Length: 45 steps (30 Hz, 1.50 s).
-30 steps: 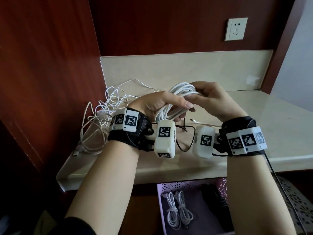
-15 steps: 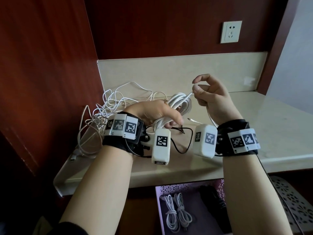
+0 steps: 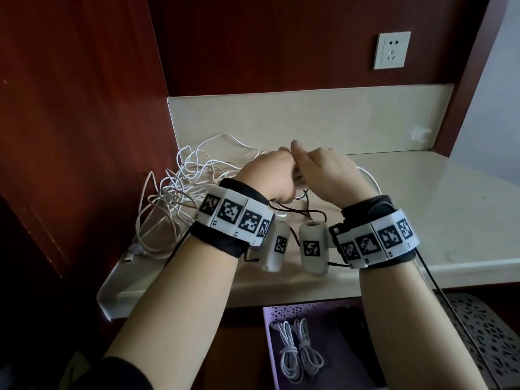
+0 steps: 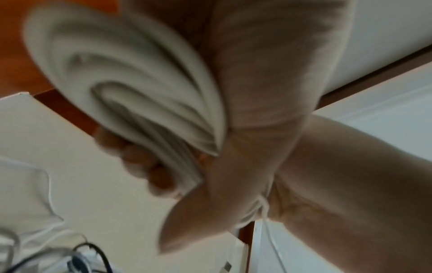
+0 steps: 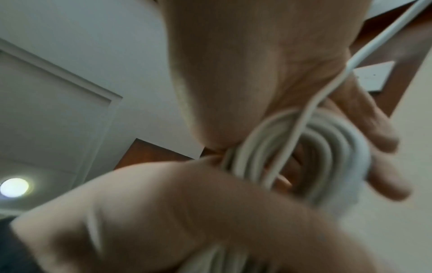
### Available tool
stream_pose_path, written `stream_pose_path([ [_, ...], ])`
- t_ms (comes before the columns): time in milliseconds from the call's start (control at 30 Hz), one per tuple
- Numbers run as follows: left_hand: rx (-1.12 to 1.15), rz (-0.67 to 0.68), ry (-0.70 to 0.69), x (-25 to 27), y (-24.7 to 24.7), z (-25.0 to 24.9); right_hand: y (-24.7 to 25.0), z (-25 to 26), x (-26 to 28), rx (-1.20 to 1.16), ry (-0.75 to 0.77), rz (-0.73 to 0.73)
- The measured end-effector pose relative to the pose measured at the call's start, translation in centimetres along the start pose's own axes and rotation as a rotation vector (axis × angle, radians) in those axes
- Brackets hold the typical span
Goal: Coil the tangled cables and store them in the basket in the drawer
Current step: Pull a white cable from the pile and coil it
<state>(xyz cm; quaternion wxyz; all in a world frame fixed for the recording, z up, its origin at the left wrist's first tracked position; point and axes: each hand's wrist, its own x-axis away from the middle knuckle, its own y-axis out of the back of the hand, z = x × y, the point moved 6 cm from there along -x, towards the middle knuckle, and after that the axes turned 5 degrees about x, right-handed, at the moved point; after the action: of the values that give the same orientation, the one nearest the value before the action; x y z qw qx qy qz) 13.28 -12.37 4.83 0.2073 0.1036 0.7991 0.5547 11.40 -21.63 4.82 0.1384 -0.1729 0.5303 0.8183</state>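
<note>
Lowered since before, both hands' grip apparently clasps coil [image 4: 131,77]; basket [image 3: 268,347] holds two bundles [image 3: 299,353].

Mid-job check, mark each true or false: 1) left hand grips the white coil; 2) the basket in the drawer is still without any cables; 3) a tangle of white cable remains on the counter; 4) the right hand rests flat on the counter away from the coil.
1) True: the left hand grips the white coil.
2) False: the basket already holds two coiled white cables.
3) True: a loose tangle lies on the counter, left of the hands.
4) False: the right hand is at the coil, a strand running across its palm.
</note>
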Motion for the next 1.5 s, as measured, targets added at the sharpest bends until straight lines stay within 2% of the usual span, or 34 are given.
stream_pose_path([
  [67, 0.078, 0.013, -0.026, -0.1, -0.4, -0.2, -0.4, 0.0, -0.7, -0.253, -0.022, -0.032],
  [100, 0.101, 0.002, -0.013, 0.0, -0.4, -0.2, -0.9, -0.4, -1.0, -0.376, -0.062, -0.004],
  [167, 0.096, -0.026, 0.036, 0.1, -0.5, 0.3, -2.2, -0.9, -1.1, -0.473, -0.143, 0.105],
  [233, 0.083, -0.046, 0.048, 0.1, -0.8, 0.6, -3.1, -1.1, -1.0, -0.476, -0.175, 0.167],
  [433, 0.117, -0.021, 0.051, -0.1, -0.8, 0.5, -3.0, -1.6, -1.3, -0.506, -0.282, 0.090],
  [567, 0.150, 0.060, 0.047, -0.1, -0.7, 0.1, -2.4, -2.3, -1.3, -0.444, -0.282, 0.057],
  [700, -0.008, 0.179, -0.063, 0.5, -1.4, -0.5, -2.0, -3.0, -1.4, -0.459, -0.284, 0.025],
  [767, -0.112, 0.158, -0.090, 0.5, -1.7, -0.7, -2.2, -3.3, -1.5, -0.491, -0.304, 0.012],
  [867, -0.125, 0.084, -0.077, 0.0, -1.8, -0.8, -2.6, -3.3, -1.4, -0.505, -0.315, 0.030],
  [933, -0.072, 0.088, -0.029, -0.5, -1.7, -0.2, -2.7, -3.3, -1.3, -0.493, -0.302, 0.037],
  [1033, 0.320, 0.279, 0.064, -0.5, -2.2, 0.8, -2.3, -2.9, -1.4, -0.512, -0.277, 0.017],
  [1067, 0.403, 0.302, 0.081, -0.2, -2.0, 1.0, -2.2, -2.6, -1.5, -0.518, -0.267, 0.011],
  [1200, 0.323, 0.204, 0.106, -0.4, -0.9, 1.4, -1.8, -1.8, -1.5, -0.597, -0.207, 0.012],
  [1333, 0.004, 0.006, 0.081, -0.6, 0.4, 1.9, -2.5, -1.0, -0.8, -0.643, -0.006, 0.075],
  [1400, -0.090, -0.083, 0.077, -0.5, 1.4, 2.7, -2.5, -1.5, -0.8, -0.548, 0.030, 0.091],
  [1500, -0.194, -0.163, 0.087, -0.5, 3.0, 4.3, -1.4, -3.0, -0.9, -0.341, 0.069, 0.040],
])
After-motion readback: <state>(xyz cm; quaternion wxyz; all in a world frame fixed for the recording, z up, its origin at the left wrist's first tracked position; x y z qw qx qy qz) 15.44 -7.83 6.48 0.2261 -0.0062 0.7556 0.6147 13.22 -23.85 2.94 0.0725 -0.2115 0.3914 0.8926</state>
